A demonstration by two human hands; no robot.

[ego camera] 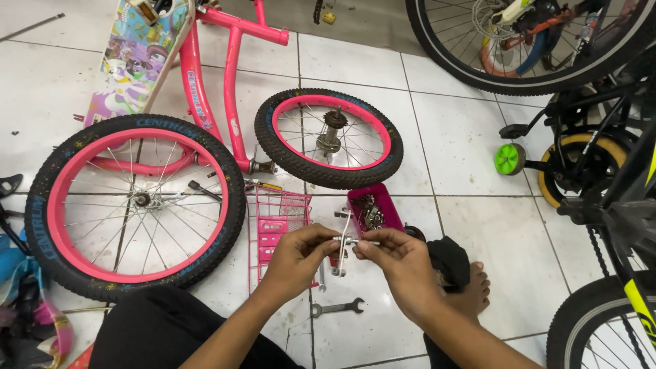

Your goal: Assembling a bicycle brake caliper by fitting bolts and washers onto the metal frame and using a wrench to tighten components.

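Left hand (295, 254) and right hand (398, 260) meet above the tiled floor (478, 225), fingers of both pinched closed on a small metal axle bolt (353, 240) held level between them. Directly beyond lies a pink parts tray (385, 205); a wrench (336, 308) lies below, a pink basket (277, 219) left.
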